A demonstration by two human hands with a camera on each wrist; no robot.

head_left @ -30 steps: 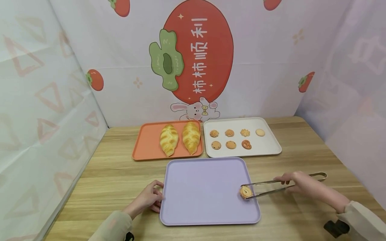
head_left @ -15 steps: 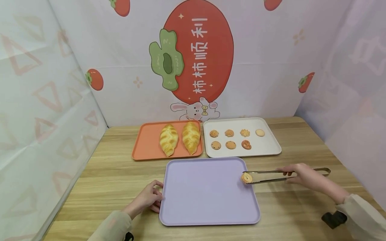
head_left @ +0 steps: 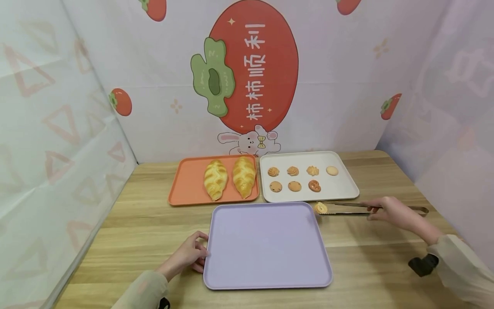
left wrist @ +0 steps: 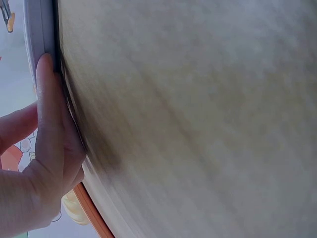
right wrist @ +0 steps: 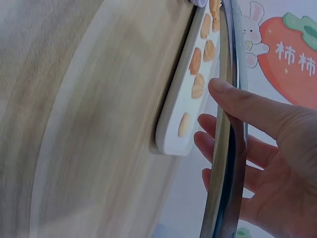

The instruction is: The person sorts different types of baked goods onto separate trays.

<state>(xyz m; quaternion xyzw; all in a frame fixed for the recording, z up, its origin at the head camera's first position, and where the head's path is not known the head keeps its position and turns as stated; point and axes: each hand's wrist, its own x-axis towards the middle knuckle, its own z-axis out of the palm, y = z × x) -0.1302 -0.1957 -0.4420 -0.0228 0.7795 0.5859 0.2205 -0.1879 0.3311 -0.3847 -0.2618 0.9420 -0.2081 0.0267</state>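
Note:
In the head view my right hand (head_left: 393, 212) grips metal tongs (head_left: 349, 214), thumb on one side and fingers on the other. Between the tongs' tips sits a round, pale-topped cookie (head_left: 320, 208), at the far right corner of the lilac tray (head_left: 266, 244). The right wrist view shows the thumb and fingers around the tongs (right wrist: 225, 163). My left hand (head_left: 190, 252) rests against the lilac tray's left rim, and its fingers touch the tray's side in the left wrist view. Behind the tongs lies a white tray (head_left: 343, 186) with several small cookies, among them a pretzel (head_left: 314, 186).
An orange tray (head_left: 187, 180) with two bread loaves (head_left: 215, 180) stands at the back left, beside the white tray. Wooden tabletop (head_left: 154, 219) shows around the trays. A printed cloth (head_left: 154, 120) hangs behind the table and along both sides.
My right hand has moved the tongs and the pinched cookie away from me, from over the lilac tray's right side to its far right corner. The left hand has stayed at the rim.

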